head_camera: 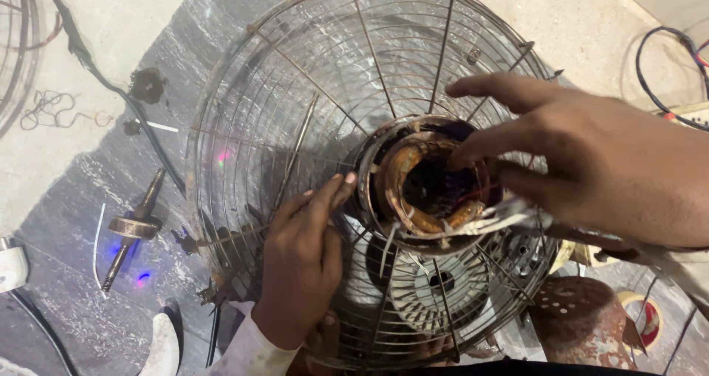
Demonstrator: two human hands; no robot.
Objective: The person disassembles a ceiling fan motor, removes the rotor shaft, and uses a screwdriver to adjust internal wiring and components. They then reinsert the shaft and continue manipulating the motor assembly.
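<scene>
The left hand (303, 261), in a white cuff, rests open on the wire fan guard (295, 103), fingertips touching the rim of the motor stator (425, 180) at its centre. The right hand (591, 162) reaches in from the right, its fingers spread loosely over the stator's rusty copper winding, gripping nothing. Farther left, a rotor shaft (133, 227) lies on the dark floor mat (66, 221).

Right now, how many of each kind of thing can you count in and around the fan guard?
Hands: 2, left hand and right hand
Wire fan guard: 1
Motor stator with copper winding: 1
Rotor shaft: 1
Rusty perforated cap: 1
Black cable: 1
Total: 7
</scene>
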